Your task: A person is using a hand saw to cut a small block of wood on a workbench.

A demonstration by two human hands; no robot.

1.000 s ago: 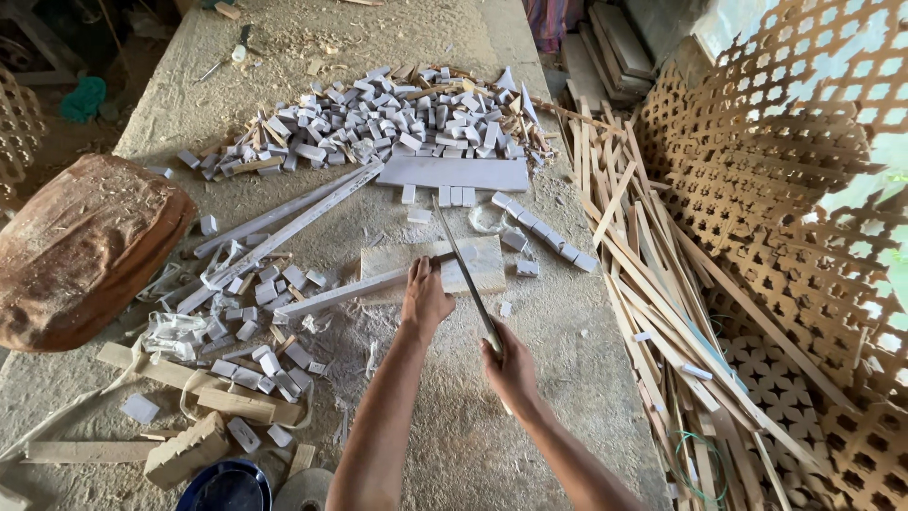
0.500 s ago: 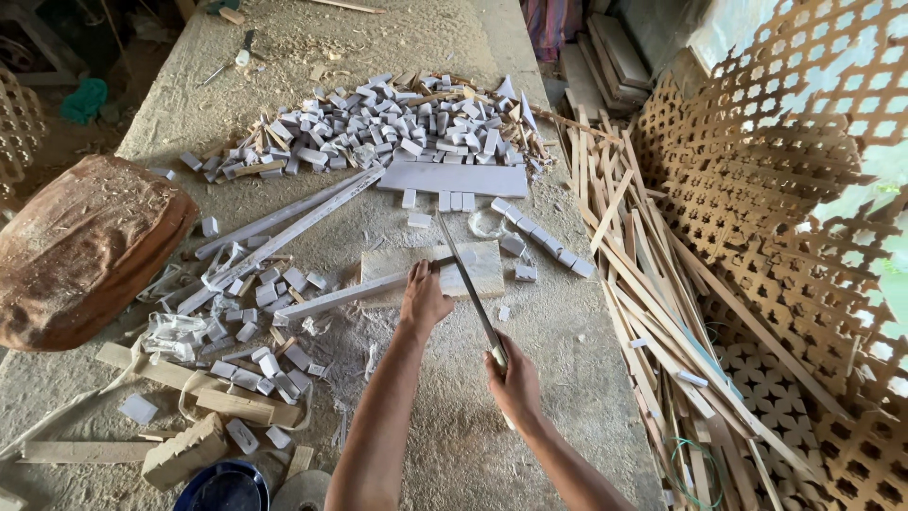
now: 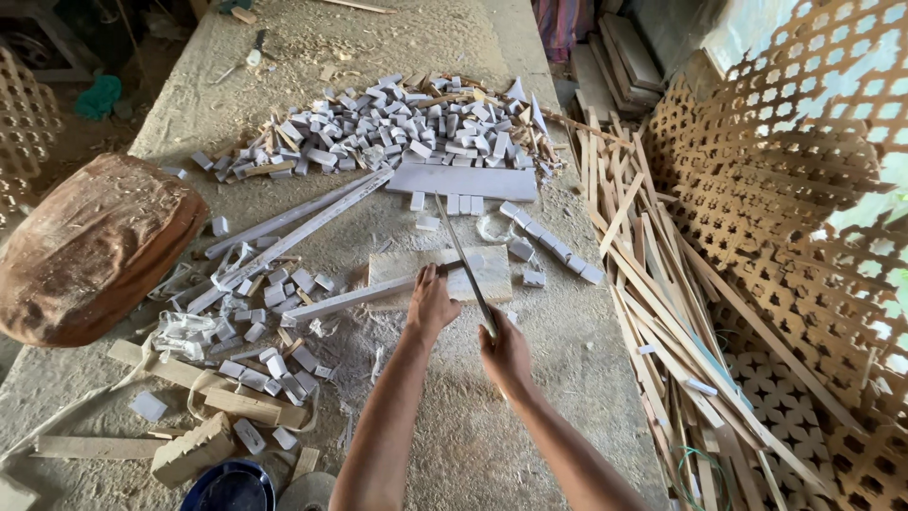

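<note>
Wood strip lies across a block on the dusty bench, pinned under my left hand. My right hand clenches a saw, its blade resting on the strip.

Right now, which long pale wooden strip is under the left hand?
The pale wooden strip lying across the flat wooden block, pinned by the left hand; the other two strips lie untouched, farther left.

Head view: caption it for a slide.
Left hand pins a wood strip on a block; right hand holds a long blade.
</note>
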